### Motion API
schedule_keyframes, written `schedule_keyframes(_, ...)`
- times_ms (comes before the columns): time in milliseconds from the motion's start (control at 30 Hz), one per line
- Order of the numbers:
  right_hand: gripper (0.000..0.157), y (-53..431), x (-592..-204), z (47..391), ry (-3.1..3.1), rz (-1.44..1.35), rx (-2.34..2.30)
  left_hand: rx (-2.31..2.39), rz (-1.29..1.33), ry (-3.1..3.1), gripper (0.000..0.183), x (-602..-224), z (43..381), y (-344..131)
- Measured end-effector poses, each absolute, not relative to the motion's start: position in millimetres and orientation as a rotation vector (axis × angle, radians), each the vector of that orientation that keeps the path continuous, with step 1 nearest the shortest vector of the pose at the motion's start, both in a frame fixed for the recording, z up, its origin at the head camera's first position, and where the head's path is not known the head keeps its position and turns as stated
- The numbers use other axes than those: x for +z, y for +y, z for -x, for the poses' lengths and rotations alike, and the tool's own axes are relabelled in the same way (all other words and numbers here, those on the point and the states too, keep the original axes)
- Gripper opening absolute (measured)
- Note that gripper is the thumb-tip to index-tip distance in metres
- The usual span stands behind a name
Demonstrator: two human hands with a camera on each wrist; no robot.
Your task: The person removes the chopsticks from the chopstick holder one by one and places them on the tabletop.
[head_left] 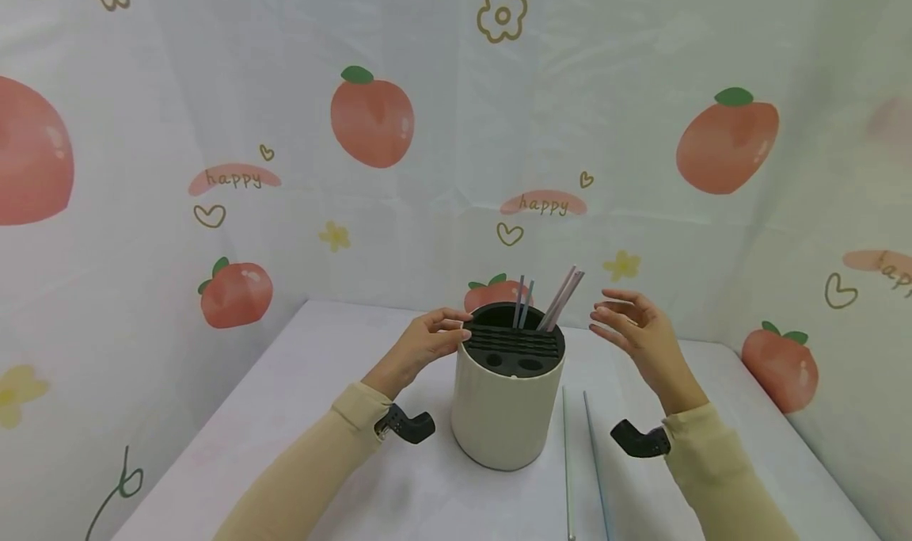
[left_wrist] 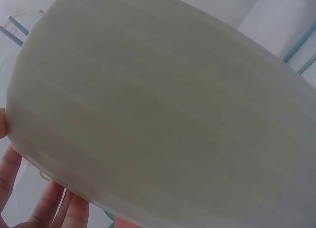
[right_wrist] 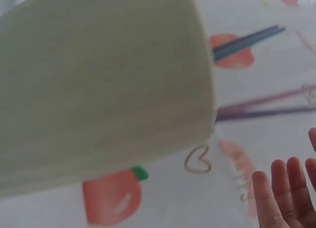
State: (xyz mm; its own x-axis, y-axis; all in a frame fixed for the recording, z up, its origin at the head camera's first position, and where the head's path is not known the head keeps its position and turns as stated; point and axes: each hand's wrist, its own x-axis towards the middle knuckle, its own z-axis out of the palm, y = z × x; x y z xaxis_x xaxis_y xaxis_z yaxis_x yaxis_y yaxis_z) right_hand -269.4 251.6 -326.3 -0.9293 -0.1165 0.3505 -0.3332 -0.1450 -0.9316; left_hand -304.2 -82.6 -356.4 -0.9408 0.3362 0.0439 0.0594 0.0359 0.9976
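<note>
A cream cylindrical holder (head_left: 504, 414) with a black slotted insert (head_left: 509, 343) stands upright on the table. My left hand (head_left: 425, 343) grips its upper left edge, thumb at the near rim and fingers on the far side; those fingers (left_wrist: 49, 203) also show in the left wrist view. Thin sticks rise from the rear opening: a purple and blue pair (head_left: 523, 303) and a pinkish pair (head_left: 561, 299) leaning right. Beside these, apart from the holder, my right hand (head_left: 637, 331) is raised with loosely extended fingers and nothing in it. Its fingertips (right_wrist: 296, 173) show in the right wrist view.
Right of the holder, a thin green stick (head_left: 568, 462) and a thin blue stick (head_left: 597, 462) lie on the white table (head_left: 285, 414), pointing toward me. A fruit-patterned cloth (head_left: 442, 208) hangs behind the table and along its sides.
</note>
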Motion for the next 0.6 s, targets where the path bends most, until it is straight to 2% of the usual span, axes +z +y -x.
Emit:
schedule_keyframes(200, 0.027, 232.5, -313.4, 271.3, -1.875, -0.596, 2.15, 2.024, -0.403, 2.101, 0.034, -356.3, 304.1, -81.4)
schedule_keyframes(600, 0.026, 220.9, -319.7, 287.1, -1.941, -0.598, 2.146, 2.021, -0.408, 2.091, 0.034, -358.5, 306.9, -81.3)
